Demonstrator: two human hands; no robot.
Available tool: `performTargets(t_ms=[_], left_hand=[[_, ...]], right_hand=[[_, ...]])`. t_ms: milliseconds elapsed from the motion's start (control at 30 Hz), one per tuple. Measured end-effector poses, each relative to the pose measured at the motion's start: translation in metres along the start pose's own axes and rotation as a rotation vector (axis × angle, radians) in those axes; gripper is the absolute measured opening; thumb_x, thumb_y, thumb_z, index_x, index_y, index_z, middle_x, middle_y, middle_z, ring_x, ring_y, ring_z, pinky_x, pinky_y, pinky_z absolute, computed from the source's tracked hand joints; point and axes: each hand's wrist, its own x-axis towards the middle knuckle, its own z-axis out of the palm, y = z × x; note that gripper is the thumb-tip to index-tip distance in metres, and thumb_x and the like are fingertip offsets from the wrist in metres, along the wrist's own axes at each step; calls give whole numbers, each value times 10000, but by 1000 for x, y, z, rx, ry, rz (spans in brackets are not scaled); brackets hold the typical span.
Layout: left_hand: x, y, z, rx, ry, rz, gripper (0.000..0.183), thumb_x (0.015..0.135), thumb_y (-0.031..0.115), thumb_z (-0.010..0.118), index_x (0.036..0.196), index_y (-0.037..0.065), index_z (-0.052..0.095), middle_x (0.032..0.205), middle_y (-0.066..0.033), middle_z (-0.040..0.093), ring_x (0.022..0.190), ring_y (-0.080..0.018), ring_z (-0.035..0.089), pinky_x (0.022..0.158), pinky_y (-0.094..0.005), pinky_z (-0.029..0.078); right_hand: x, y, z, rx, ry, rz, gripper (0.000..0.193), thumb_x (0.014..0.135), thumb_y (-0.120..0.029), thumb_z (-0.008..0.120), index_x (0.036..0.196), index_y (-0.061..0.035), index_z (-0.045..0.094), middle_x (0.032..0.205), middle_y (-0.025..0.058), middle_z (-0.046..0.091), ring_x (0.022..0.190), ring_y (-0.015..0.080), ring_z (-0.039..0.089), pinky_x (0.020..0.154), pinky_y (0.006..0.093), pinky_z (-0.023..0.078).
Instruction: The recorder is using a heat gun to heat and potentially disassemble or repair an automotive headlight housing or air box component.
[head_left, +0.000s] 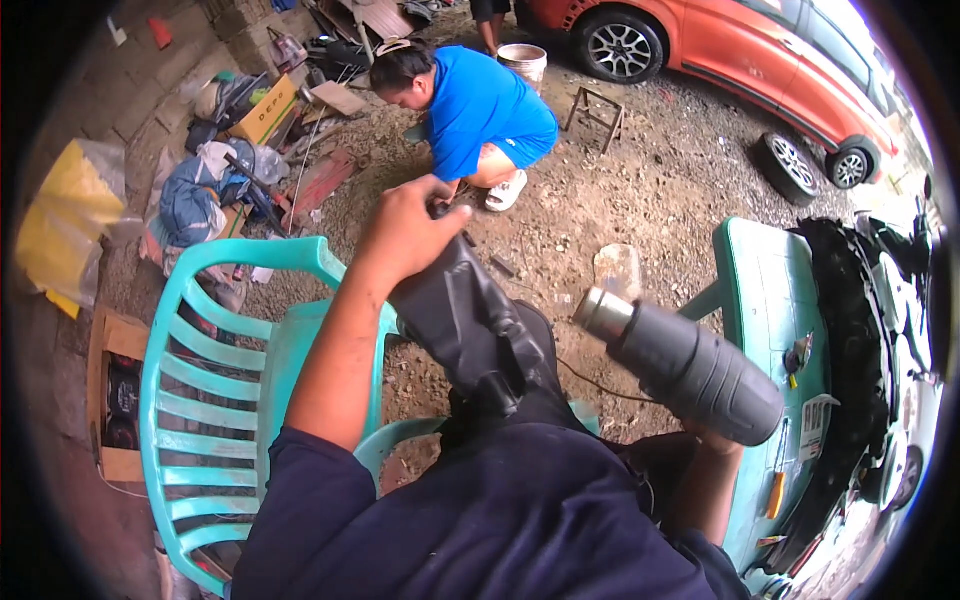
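My left hand [410, 228] is closed over the far end of a crumpled black plastic piece [455, 310], which lies along my lap and left leg. Its surface looks dented and creased, and its exact kind cannot be made out. On the right, my right hand [718, 440] grips a dark grey heat gun [690, 365], mostly hidden beneath its body. The gun's metal nozzle [605, 315] points left toward the black piece, with a gap between them.
A green plastic chair [215, 440] stands at my left. To my right, a green table [765, 270] bears a screwdriver [776, 492] and a large black car part [850, 330]. Ahead, a person in blue [490, 110] crouches on gravel, near a bucket [523, 65] and an orange car [740, 50].
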Motion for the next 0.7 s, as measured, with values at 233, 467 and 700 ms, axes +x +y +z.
performTargets(t_ms=[233, 467, 700], left_hand=[[4, -5, 0, 80, -44, -76, 443, 937, 435, 819, 1151, 47, 799, 1100, -214, 809, 1065, -371, 774, 959, -458, 585], [23, -3, 13, 112, -135, -60, 479, 931, 486, 803, 1117, 45, 818, 1116, -268, 805, 1116, -430, 770, 1013, -487, 572], [21, -5, 14, 104, -123, -20, 592, 944, 513, 780, 1245, 4, 786, 1164, -258, 803, 1129, -420, 765, 1015, -480, 561]], right_hand=[[-6, 86, 116, -1782, -227, -414, 410, 900, -323, 798, 1197, -42, 767, 1170, 103, 772, 1014, 233, 755, 917, 377, 609], [-4, 108, 129, -1936, -190, -603, 502, 728, -337, 899, 1085, -7, 772, 1046, 117, 775, 912, 282, 739, 825, 397, 586], [-9, 104, 129, -1908, -146, -561, 501, 711, -268, 886, 1116, 5, 774, 1046, 144, 779, 951, 306, 762, 878, 406, 594]])
